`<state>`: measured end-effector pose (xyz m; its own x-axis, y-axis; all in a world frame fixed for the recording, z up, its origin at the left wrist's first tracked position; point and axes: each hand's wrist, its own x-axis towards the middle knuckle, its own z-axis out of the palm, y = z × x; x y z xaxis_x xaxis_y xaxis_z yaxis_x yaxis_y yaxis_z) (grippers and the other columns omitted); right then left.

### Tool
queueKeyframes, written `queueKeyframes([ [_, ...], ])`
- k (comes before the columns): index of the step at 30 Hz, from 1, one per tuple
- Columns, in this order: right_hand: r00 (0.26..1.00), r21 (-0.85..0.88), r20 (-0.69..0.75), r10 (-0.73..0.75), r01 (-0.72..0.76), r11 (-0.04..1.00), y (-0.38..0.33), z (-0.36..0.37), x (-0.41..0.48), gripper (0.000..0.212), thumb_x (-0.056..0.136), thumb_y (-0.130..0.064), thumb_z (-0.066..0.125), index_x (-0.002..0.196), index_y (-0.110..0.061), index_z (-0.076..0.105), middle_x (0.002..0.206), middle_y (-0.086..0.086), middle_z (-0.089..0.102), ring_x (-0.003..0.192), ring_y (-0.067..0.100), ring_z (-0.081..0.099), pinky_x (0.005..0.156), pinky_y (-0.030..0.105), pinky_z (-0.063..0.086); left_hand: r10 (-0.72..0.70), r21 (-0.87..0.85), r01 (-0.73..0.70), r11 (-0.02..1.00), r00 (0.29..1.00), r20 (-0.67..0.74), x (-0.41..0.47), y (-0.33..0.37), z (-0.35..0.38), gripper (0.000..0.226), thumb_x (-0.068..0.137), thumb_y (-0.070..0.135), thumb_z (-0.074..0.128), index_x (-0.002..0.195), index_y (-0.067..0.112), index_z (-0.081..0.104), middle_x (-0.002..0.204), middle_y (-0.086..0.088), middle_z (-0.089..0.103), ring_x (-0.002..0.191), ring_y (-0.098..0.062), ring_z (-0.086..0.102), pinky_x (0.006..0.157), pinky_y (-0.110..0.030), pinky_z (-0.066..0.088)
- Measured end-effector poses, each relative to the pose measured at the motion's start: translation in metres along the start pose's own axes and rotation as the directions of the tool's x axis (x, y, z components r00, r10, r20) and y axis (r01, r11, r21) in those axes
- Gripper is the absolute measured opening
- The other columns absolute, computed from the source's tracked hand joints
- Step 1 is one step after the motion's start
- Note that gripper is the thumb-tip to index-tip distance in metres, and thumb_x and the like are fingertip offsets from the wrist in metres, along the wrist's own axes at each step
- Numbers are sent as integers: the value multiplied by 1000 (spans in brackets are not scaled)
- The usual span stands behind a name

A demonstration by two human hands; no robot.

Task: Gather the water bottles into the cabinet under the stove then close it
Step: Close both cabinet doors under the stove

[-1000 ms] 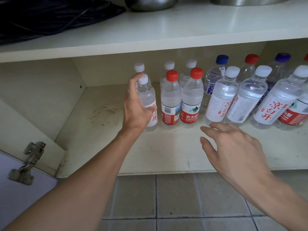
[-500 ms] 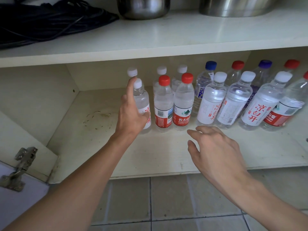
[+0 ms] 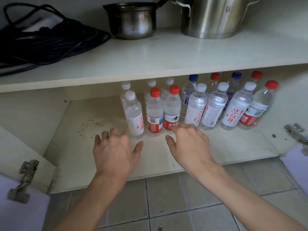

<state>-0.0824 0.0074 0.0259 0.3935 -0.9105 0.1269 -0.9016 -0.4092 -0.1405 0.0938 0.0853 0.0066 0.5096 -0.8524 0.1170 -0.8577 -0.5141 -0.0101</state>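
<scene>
Bottles (image 3: pixel 196 107): clear plastic water bottles with white, red and blue caps stood upright in two rows on the lower shelf, filling its middle and right.
Cabinet (image 3: pixel 70 130): cream-white cupboard, both doors swung open, with a metal hinge (image 3: pixel 25 177) near left and another (image 3: pixel 295 132) at the right.
Left hand (image 3: pixel 115 152): palm down over the near shelf, fingers spread wide and holding nothing, just near-left of the white-capped front bottle (image 3: pixel 134 117); fingertips were blurred.
Right hand (image 3: pixel 188 144): palm down, fingers loosely straight and a little apart, holding nothing; fingertips lay at the base of a red-capped, red-labelled bottle (image 3: pixel 171 112), contact impossible to tell.
Upper shelf (image 3: pixel 166 54): black coiled cable bundle (image 3: pixel 46 39) at the left, dark dented metal saucepan (image 3: pixel 133 20) in the middle, large shiny steel stockpot (image 3: pixel 211 17) to the right.
Floor (image 3: pixel 166 205): grey square tiles below the cupboard.
</scene>
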Motion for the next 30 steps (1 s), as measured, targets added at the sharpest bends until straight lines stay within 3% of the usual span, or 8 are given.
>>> queueKeyframes([
  [2,1000,0,-11,24,-24,1000,-5,-21,1,31,108,-38,51,129,-24,69,125,-1,71,125,25,59,91,37,50,19,47,-22,999,997,72,-7,6,-22,61,92,73,66,107,15,78,106,-10,72,104,-34,69,96,-45,55],
  [5,999,-26,23,25,-24,999,-13,-59,-1,31,108,-37,52,133,-25,66,125,-1,69,125,25,60,92,37,50,65,89,-82,993,982,180,-16,18,-64,63,100,76,51,124,21,70,121,-5,70,122,-27,63,108,-43,50],
  [10,992,-63,120,34,-27,998,-24,-135,-9,37,107,-34,52,142,-29,61,134,-3,66,130,23,59,99,36,50,150,96,-182,979,949,277,-30,29,-141,67,108,72,37,148,22,55,143,-8,60,137,-30,52,116,-45,43],
  [15,982,-54,184,45,-36,998,-43,-222,-31,37,104,-33,57,140,-27,61,130,-4,67,127,22,61,97,36,53,190,94,-240,966,909,370,-48,32,-238,67,110,69,35,152,20,48,148,-10,56,140,-32,50,118,-48,41],
  [21,983,-38,169,72,-66,997,-62,-364,-69,34,99,-32,68,131,-24,71,118,-1,74,116,23,68,93,36,55,224,58,-261,964,907,357,-81,22,-385,67,110,69,33,157,24,50,149,-6,56,143,-29,49,121,-45,39],
  [26,980,-33,182,84,-79,996,-68,-477,-101,35,102,-33,62,136,-25,65,127,0,71,122,23,64,98,35,52,277,1,-289,957,917,287,-113,15,-499,74,109,70,32,169,26,31,158,-5,51,149,-28,46,125,-43,35],
  [30,982,-25,176,71,-68,997,-66,-561,-122,34,101,-31,66,133,-20,66,124,4,72,116,27,65,91,36,53,275,-22,-278,960,932,236,-127,14,-582,71,108,72,36,164,28,35,151,-4,56,144,-28,51,121,-42,40],
])
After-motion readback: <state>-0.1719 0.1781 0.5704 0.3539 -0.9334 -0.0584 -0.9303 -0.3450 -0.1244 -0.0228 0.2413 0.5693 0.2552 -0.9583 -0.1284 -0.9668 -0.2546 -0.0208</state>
